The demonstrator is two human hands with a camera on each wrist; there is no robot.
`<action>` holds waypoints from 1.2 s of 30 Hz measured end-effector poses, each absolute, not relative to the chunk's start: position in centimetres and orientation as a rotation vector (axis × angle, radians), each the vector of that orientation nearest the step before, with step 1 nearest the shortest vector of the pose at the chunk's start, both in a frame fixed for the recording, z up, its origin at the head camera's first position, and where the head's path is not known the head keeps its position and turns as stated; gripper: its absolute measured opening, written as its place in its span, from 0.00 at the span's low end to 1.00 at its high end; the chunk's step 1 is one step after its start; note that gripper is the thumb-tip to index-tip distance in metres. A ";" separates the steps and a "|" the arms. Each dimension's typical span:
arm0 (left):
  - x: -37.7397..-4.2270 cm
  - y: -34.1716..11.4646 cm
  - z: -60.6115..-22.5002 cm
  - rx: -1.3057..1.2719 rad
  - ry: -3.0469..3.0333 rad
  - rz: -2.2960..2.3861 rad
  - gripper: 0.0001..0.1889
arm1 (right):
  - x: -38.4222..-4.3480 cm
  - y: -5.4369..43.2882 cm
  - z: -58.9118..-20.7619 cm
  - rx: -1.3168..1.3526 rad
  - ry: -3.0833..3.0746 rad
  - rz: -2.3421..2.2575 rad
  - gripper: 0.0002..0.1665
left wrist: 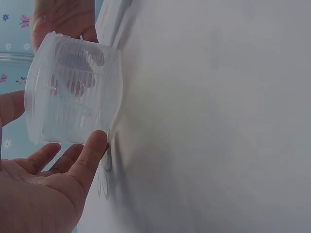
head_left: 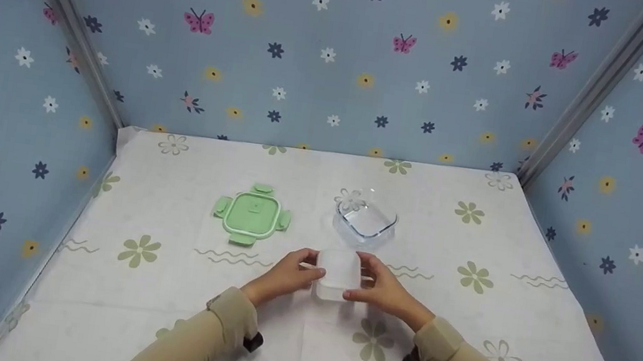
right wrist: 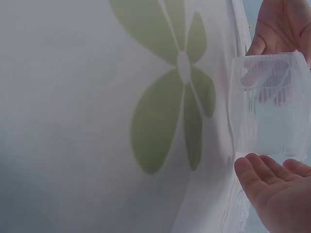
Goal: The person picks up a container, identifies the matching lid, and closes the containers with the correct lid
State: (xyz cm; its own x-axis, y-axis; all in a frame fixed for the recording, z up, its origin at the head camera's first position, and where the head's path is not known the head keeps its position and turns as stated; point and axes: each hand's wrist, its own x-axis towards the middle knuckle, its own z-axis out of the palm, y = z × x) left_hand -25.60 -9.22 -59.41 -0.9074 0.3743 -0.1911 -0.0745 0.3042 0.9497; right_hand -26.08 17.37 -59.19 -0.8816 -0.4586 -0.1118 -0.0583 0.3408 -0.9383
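Observation:
Between my two hands is a small translucent plastic box [head_left: 338,269] with rounded corners and a lid-like top edge. Its ribbed walls show in the left wrist view, where the box [left wrist: 77,92] is close to the cloth. My left hand [head_left: 291,274] holds its left side with thumb and fingers. On the right side, my right hand [head_left: 385,290] does the same, its thumb at the near corner. Just beyond the box is a clear glass container [head_left: 366,221]. A green snap lid [head_left: 252,215] with side flaps lies flat to the left.
A white cloth with green flowers [head_left: 138,250] covers the table. Blue patterned panels [head_left: 329,37] stand along the back and both sides. Metal posts [head_left: 599,87] mark the rear corners.

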 end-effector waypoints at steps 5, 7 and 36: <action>-25.6 -9.2 -59.3 0.264 2.197 1.640 0.27 | -26.1 17.2 -59.0 -0.508 2.257 -1.569 0.55; -25.6 -9.2 -59.2 0.265 2.192 1.638 0.27 | -26.0 17.1 -58.9 -0.507 2.255 -1.575 0.57; -26.1 -7.8 -58.5 0.264 2.240 1.669 0.26 | -27.0 17.7 -58.1 -0.486 2.309 -1.563 0.59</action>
